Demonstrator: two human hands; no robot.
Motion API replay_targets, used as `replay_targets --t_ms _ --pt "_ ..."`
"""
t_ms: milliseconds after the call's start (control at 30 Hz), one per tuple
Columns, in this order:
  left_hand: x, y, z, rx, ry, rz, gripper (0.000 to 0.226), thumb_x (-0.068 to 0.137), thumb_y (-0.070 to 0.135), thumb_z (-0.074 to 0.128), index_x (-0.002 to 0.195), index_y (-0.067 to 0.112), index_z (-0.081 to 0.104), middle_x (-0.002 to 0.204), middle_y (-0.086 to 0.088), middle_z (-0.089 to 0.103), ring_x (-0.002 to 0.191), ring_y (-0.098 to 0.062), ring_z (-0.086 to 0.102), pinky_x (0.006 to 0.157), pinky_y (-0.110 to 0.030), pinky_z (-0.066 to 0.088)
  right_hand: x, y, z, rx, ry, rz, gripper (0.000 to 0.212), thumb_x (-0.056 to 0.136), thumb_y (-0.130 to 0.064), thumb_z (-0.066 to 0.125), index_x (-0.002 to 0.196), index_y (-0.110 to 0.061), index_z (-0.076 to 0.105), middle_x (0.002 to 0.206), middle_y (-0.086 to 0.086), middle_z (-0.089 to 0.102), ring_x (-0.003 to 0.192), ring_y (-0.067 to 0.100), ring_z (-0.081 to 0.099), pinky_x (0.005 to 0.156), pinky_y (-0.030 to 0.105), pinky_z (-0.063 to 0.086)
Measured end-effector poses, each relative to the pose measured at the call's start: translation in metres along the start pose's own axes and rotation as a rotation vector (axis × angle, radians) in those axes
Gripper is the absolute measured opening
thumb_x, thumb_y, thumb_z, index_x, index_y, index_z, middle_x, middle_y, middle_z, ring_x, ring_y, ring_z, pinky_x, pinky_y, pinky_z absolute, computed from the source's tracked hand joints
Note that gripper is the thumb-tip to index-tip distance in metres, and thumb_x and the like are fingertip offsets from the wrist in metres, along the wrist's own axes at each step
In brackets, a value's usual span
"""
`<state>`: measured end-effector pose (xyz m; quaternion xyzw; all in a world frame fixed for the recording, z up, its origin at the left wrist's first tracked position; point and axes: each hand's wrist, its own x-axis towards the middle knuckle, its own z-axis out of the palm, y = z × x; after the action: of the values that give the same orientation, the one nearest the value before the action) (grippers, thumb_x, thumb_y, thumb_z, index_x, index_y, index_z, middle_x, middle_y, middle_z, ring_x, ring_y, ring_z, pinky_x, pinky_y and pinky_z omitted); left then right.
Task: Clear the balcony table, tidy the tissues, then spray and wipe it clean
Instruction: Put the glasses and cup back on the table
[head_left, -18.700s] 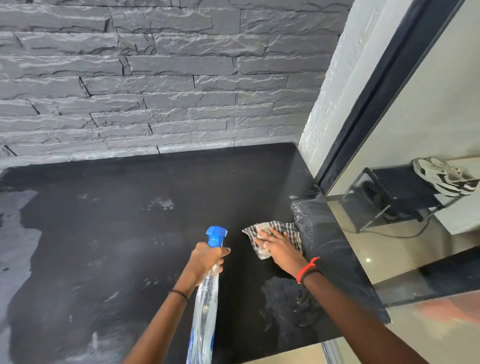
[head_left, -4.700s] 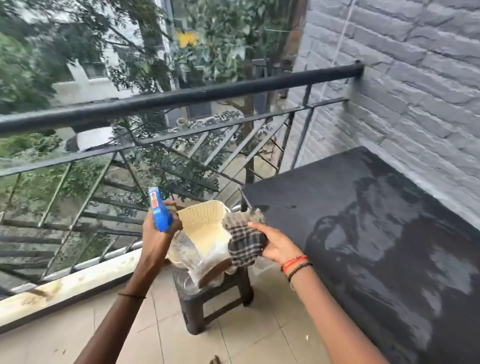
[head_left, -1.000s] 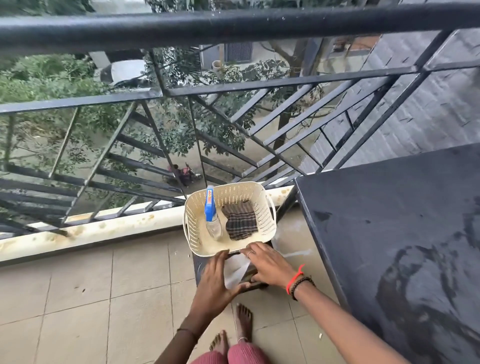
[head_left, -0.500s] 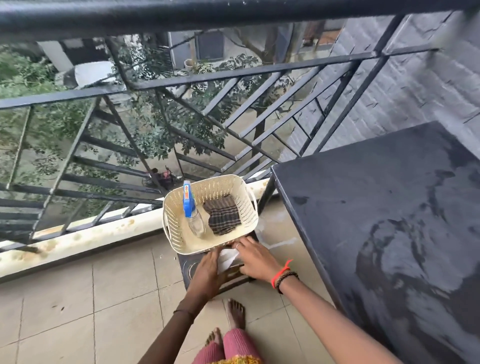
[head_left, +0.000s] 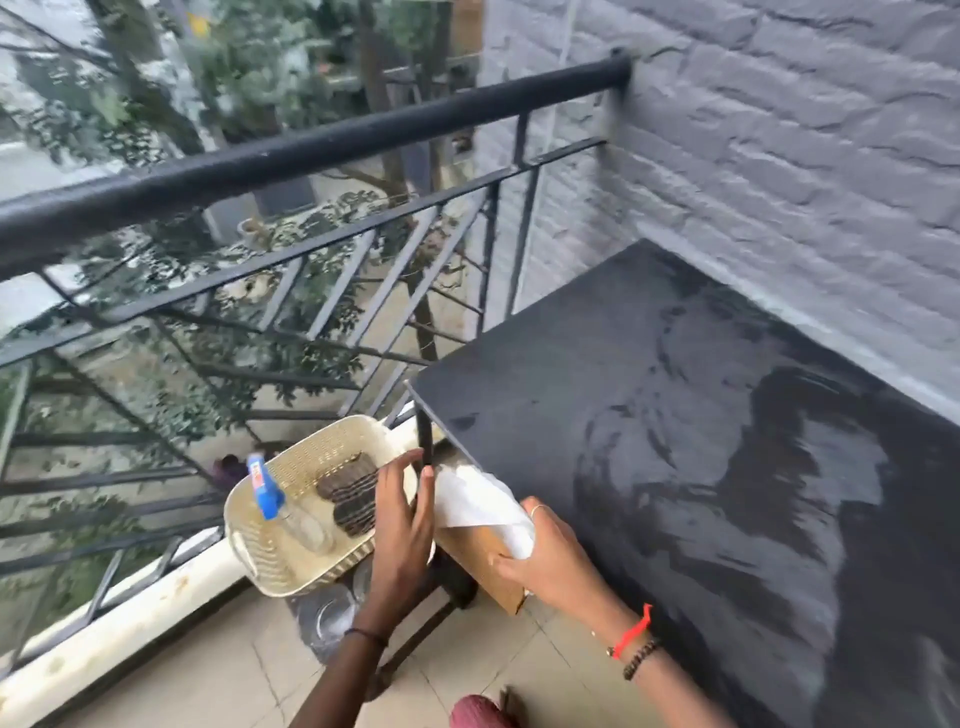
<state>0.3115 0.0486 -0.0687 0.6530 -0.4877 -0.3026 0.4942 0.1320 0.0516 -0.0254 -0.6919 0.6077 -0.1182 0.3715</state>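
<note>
The black balcony table (head_left: 649, 395) fills the right side, its top streaked with wet patches. My right hand (head_left: 550, 566) grips a brown tissue box (head_left: 480, 564) with white tissue (head_left: 478, 499) sticking out of its top, lifted beside the table's near-left corner. My left hand (head_left: 402, 525) hovers just left of the box with fingers straight, over the rim of a cream basket (head_left: 260, 551). Inside the basket lie the blue-capped spray bottle (head_left: 283, 506) and the checked cloth (head_left: 350, 493).
The basket sits on a dark low stool (head_left: 415, 623) by the black railing (head_left: 291, 156). A grey stone wall (head_left: 805, 156) runs behind the table. Beige floor tiles (head_left: 208, 675) lie below, with my pink trouser leg (head_left: 475, 714) at the bottom edge.
The tissue box has come up from the stool under the basket and now sits in my right hand near the table corner. My left hand has let go and opened. The view has swung right.
</note>
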Motion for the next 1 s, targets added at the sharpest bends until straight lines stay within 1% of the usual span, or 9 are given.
replay_targets --t_ms 67,167,267,367,433,533,700,833,1000 --pt "-0.002 0.019 0.031 -0.016 -0.083 0.024 0.027 0.096 0.038 0.046 0.12 0.026 0.05 0.119 0.006 0.053 0.115 -0.005 0.049 0.103 -0.037 0.041 -0.021 0.011 -0.026 0.036 0.078 0.079 0.041 0.071 -0.038 0.069 0.071 -0.028 0.029 0.074 -0.01 0.039 0.063 0.007 0.041 0.057 0.019 0.036" --pt "-0.014 0.044 0.084 0.015 -0.218 0.074 0.028 0.097 0.036 0.048 0.121 0.022 0.05 0.121 0.005 0.05 0.117 -0.01 0.047 0.104 -0.032 0.037 -0.056 0.04 -0.063 0.126 0.21 0.222 0.038 0.07 -0.033 0.071 0.076 -0.029 0.034 0.078 -0.012 0.044 0.069 0.003 0.046 0.056 0.013 0.036" --pt "-0.034 0.074 0.146 0.062 -0.366 0.134 0.026 0.097 0.032 0.048 0.121 0.022 0.05 0.12 0.006 0.048 0.117 -0.01 0.044 0.103 -0.026 0.032 -0.1 0.083 -0.101 0.194 0.395 0.402 0.038 0.068 -0.035 0.071 0.09 -0.021 0.043 0.089 -0.007 0.053 0.085 0.016 0.052 0.065 0.025 0.036" --pt "-0.059 0.096 0.209 0.093 -0.492 0.203 0.029 0.098 0.03 0.048 0.121 0.014 0.053 0.119 -0.001 0.052 0.118 -0.015 0.045 0.105 -0.022 0.028 -0.149 0.136 -0.135 0.284 0.591 0.588 0.042 0.067 -0.029 0.074 0.095 -0.016 0.046 0.091 -0.001 0.057 0.083 0.02 0.056 0.061 0.027 0.039" --pt "-0.069 0.099 0.237 0.131 -0.546 0.25 0.035 0.097 0.036 0.045 0.12 0.012 0.054 0.117 -0.004 0.054 0.117 -0.018 0.047 0.104 -0.024 0.029 -0.175 0.164 -0.15 0.34 0.699 0.674 0.042 0.068 -0.025 0.076 0.095 -0.015 0.047 0.089 -0.001 0.058 0.078 0.018 0.056 0.057 0.024 0.04" --pt "-0.103 0.12 0.301 0.16 -0.666 0.311 0.044 0.093 0.042 0.041 0.118 0.009 0.055 0.115 -0.008 0.055 0.114 -0.023 0.049 0.103 -0.026 0.03 -0.229 0.231 -0.18 0.397 0.915 0.837 0.041 0.067 -0.023 0.078 0.092 -0.013 0.047 0.088 0.004 0.058 0.078 0.021 0.059 0.063 0.033 0.046" --pt "-0.142 0.133 0.372 0.265 -0.766 0.391 0.033 0.097 0.028 0.05 0.119 0.004 0.054 0.116 -0.014 0.054 0.114 -0.032 0.049 0.102 -0.034 0.031 -0.28 0.316 -0.22 0.456 1.158 0.975 0.038 0.071 -0.019 0.077 0.091 -0.007 0.047 0.092 0.01 0.058 0.08 0.026 0.059 0.064 0.032 0.044" --pt "-0.17 0.138 0.414 0.35 -0.791 0.491 0.05 0.092 0.043 0.034 0.117 0.005 0.056 0.112 -0.013 0.055 0.107 -0.031 0.051 0.098 -0.031 0.031 -0.299 0.382 -0.256 0.477 1.237 1.022 0.038 0.07 -0.017 0.076 0.093 -0.005 0.048 0.096 0.01 0.053 0.089 0.031 0.058 0.068 0.03 0.041" --pt "-0.185 0.136 0.442 0.402 -0.797 0.491 0.034 0.095 0.03 0.048 0.118 0.006 0.054 0.116 -0.011 0.053 0.106 -0.031 0.052 0.098 -0.036 0.037 -0.304 0.439 -0.293 0.464 1.246 1.074 0.041 0.07 -0.013 0.074 0.1 0.003 0.05 0.106 0.019 0.053 0.098 0.035 0.056 0.077 0.036 0.045"
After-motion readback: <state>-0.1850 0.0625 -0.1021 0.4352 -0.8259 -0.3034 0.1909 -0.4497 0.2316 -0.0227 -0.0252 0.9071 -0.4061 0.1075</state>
